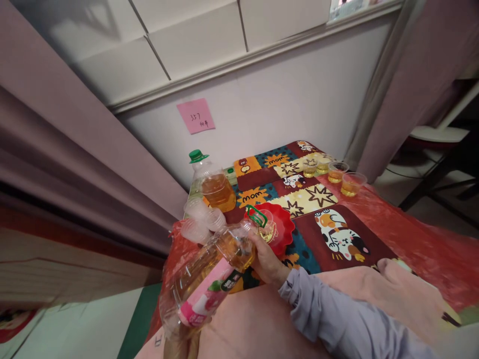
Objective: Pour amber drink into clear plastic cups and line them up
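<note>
A large clear bottle with a pink label (204, 284) is tilted in the air, amber liquid pooled towards its neck, and a green ring handle (257, 215) sits at its mouth. My left hand (179, 346) is under the bottle's base, mostly hidden behind it, and carries it. My right hand (266, 260), in a grey sleeve, is closed round a small clear cup (266, 227) held at the bottle's mouth. The cup hangs over a red plate (285, 225) on the patterned tablecloth (337, 239).
A second bottle with a green cap (212, 185) stands at the table's far left, with empty clear cups (202, 219) in front of it. Several cups of amber liquid (337, 172) line the far edge. A pink note (195, 115) is on the wall, and a chair (437, 134) stands right.
</note>
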A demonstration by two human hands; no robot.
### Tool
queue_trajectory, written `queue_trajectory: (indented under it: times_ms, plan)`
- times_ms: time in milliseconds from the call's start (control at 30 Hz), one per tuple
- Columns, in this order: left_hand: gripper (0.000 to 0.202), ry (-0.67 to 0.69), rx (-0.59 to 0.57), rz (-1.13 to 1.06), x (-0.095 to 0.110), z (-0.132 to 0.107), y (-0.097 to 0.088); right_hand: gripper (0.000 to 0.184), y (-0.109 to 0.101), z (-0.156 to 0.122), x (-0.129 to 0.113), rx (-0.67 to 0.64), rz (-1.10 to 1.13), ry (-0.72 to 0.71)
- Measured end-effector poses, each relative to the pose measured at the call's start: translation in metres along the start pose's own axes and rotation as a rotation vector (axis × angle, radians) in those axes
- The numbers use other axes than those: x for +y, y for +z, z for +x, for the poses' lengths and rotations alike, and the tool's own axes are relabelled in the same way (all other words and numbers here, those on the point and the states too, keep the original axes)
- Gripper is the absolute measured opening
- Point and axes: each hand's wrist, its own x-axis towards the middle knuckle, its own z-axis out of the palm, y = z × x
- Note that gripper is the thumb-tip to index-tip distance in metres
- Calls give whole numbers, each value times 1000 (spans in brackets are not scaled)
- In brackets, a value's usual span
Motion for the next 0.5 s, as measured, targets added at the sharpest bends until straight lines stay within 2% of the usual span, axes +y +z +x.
queue_trajectory:
  times_ms: [167,333,500]
  plan:
    - [45,-105,14,-76,8,-2,12,64,-1,1,0,0,4,1]
    - [51,-155,37,-101,3,-1,2,68,0,1,-1,1,15,1]
    - [61,-105,12,-35,-1,0,-2,69,0,0,-1,8,25,26]
